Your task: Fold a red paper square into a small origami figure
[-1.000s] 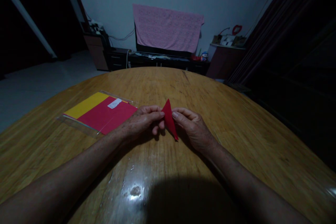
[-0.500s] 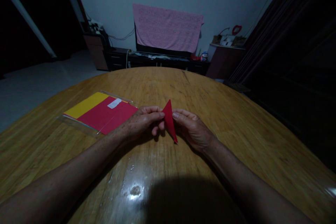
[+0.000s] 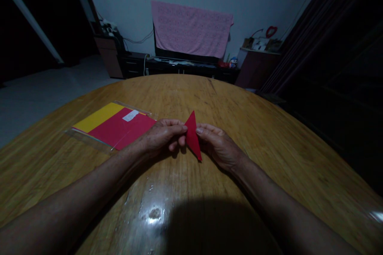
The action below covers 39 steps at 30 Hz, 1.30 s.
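A piece of folded red paper [image 3: 193,136], narrow and pointed at its top and bottom, is held upright just above the table between both hands. My left hand [image 3: 167,135] pinches its left edge between thumb and fingers. On the opposite edge, the thumb and fingers of my right hand [image 3: 217,143] are closed on the paper, with most of those fingertips hidden behind it. Beside my left wrist lies a clear plastic pack of coloured paper [image 3: 119,127], yellow and red on top, with a white label.
The round wooden table [image 3: 269,159] fills the foreground and reflects a bright light near me. Beyond its far edge, a pink cloth [image 3: 193,30] drapes a screen on a dark low cabinet [image 3: 134,65]. A dark curtain [image 3: 296,32] hangs at the right.
The folded red paper has turned slightly, so its face looks a little wider. Both hands keep their hold in nearly the same place.
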Motion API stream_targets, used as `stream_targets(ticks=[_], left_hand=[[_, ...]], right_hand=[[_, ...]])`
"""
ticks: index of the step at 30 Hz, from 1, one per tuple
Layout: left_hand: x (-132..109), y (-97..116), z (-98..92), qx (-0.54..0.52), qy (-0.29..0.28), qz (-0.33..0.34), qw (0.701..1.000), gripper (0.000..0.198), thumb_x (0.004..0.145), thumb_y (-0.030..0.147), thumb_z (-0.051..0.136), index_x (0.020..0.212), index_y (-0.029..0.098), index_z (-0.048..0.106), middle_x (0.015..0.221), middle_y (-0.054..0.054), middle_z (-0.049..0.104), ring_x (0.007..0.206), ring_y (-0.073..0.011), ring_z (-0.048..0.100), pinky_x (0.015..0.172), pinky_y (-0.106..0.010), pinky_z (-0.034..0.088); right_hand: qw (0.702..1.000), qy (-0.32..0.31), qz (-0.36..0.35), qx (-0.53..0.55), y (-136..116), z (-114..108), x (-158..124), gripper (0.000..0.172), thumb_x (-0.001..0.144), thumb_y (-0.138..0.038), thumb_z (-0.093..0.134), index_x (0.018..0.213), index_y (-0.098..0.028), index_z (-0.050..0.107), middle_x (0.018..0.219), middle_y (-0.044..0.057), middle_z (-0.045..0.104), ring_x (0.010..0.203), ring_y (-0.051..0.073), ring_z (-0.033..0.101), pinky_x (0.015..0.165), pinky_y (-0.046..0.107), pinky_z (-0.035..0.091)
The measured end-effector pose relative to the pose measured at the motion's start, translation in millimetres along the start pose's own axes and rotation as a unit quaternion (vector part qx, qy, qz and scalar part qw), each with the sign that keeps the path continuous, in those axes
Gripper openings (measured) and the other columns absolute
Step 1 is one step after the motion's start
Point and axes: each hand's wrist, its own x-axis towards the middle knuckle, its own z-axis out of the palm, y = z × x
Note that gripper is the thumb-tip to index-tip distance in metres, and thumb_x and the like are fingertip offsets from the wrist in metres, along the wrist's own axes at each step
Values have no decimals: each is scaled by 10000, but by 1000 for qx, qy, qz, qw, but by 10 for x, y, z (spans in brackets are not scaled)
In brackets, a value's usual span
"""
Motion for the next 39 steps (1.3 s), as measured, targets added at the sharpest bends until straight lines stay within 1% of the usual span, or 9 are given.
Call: stream_targets(ticks=[9, 13, 16, 19, 22, 25, 32, 36, 39], left_hand=[[3, -16, 10, 4, 1, -2, 1000, 166, 771, 232, 636, 644, 133, 596, 498, 4, 590, 292, -48, 373, 313, -174, 356], [25, 2, -42, -18, 18, 12, 1000, 247, 799, 236, 602, 575, 133, 586, 406, 24, 493, 286, -51, 340, 331, -185, 359], [59, 27, -98, -45, 53, 12, 998, 293, 818, 236, 579, 546, 127, 592, 351, 36, 414, 282, -53, 333, 358, -191, 357], [89, 61, -125, -80, 111, 2, 991, 348, 839, 219, 548, 505, 125, 579, 318, 43, 360, 275, -54, 316, 372, -201, 351], [102, 100, -120, -137, 158, -13, 978, 320, 834, 177, 539, 520, 125, 573, 389, 28, 462, 274, -39, 301, 366, -210, 333], [101, 126, -108, -167, 178, -22, 969, 280, 832, 148, 536, 559, 117, 588, 481, 11, 553, 277, -27, 307, 363, -209, 332], [103, 85, -121, -151, 163, -17, 975, 313, 828, 178, 549, 525, 112, 591, 412, 24, 478, 280, -34, 306, 366, -201, 334], [111, 47, -135, -108, 138, 0, 984, 345, 832, 239, 553, 509, 124, 599, 325, 37, 372, 285, -60, 327, 376, -204, 337], [116, 19, -136, -88, 126, 28, 988, 329, 819, 261, 572, 518, 132, 600, 314, 41, 359, 291, -64, 324, 385, -207, 342]], right_hand=[[999, 30, 4, 10, 25, -14, 26, 230, 816, -395, 657, 916, -189, 677, 788, 37, 675, 741, 186, 618, 756, 356, 454], [998, 57, 3, 6, 9, -9, 30, 202, 780, -383, 691, 844, -191, 684, 776, 18, 648, 701, 147, 573, 668, 292, 430], [997, 80, 8, 11, 5, -17, 32, 223, 745, -385, 713, 854, -193, 688, 841, 23, 655, 727, 144, 576, 635, 277, 431], [994, 110, 22, 1, 10, -30, 24, 275, 700, -329, 738, 939, -212, 672, 872, 22, 669, 788, 159, 606, 675, 288, 454], [990, 132, 9, -57, 24, -28, 15, 323, 667, -260, 741, 975, -221, 650, 823, 11, 672, 733, 142, 598, 647, 276, 438], [985, 149, -15, -87, 49, -7, 26, 297, 651, -253, 740, 929, -214, 642, 765, -6, 656, 621, 112, 558, 564, 257, 391], [982, 164, -56, -77, 115, 1, 73, 202, 690, -323, 737, 813, -191, 645, 634, -17, 627, 554, 103, 537, 546, 254, 382], [978, 183, -47, -91, 101, 12, 67, 185, 698, -337, 714, 767, -182, 641, 618, -9, 631, 556, 106, 553, 570, 258, 412], [973, 196, -43, -115, 83, 22, 65, 177, 696, -341, 696, 752, -182, 640, 610, -5, 633, 551, 112, 562, 575, 262, 427]])
